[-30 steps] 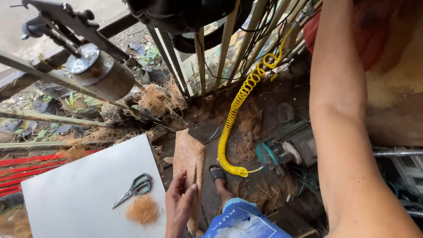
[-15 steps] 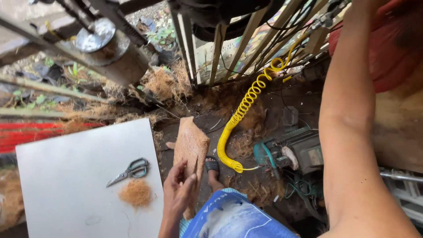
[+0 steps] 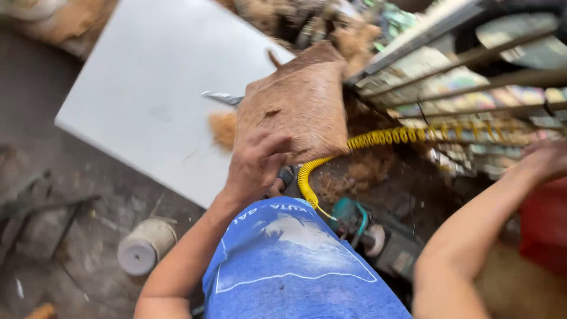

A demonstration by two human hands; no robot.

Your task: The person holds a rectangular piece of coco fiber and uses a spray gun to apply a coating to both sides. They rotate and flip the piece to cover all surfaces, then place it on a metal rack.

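My left hand grips the lower edge of a brown fibrous mat and holds it up over the corner of a white board. Scissors lie on the board, mostly hidden behind the mat, with a small tuft of brown fibre beside them. My right arm stretches out to the right, and my right hand is blurred beside a metal frame. Whether it holds anything is unclear. My knee in blue cloth fills the lower middle.
A yellow coiled hose runs from under the mat towards the frame. A teal machine part sits on the dirt below it. A white round spool stands on the ground at lower left. Something red is at the right edge.
My left hand has lifted the mat off the ground and now holds it higher, in front of the board. The view has swung and tilted sharply.
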